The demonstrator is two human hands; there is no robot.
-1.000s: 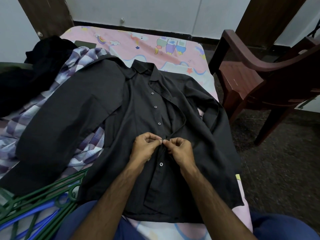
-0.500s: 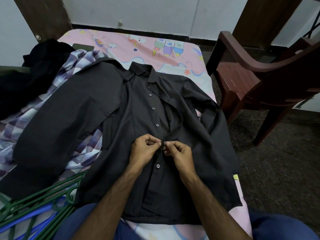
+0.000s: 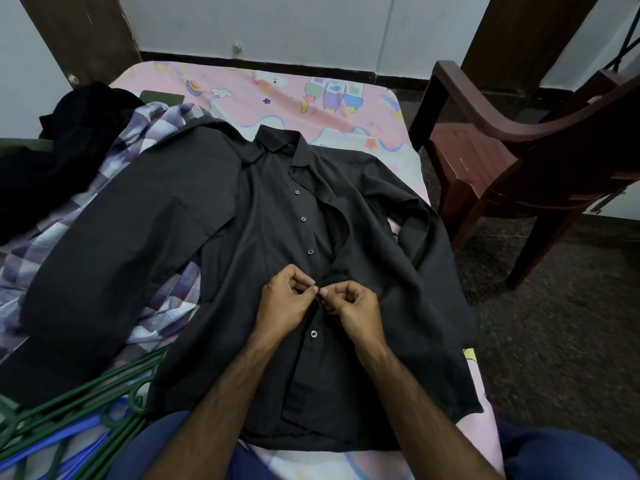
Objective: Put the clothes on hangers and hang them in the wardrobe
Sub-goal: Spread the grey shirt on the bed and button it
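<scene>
Shirt: black shirt [image 3: 214, 216] flat on the bed [image 3: 277, 95]
Left hand [image 3: 284, 303]: grip pinching the placket
Right hand [image 3: 356, 306]: grip pinching it too

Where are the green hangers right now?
In the head view, the green hangers lie at the bottom left on the bed, beside the black shirt and mixed with blue hangers.

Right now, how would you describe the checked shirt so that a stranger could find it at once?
Look at the bed with the pink cartoon sheet. On its left side, the checked shirt lies crumpled, partly under the left sleeve of the black shirt. It is the only patterned garment, purple and white squares, while the clothes beside it are plain black.
</scene>
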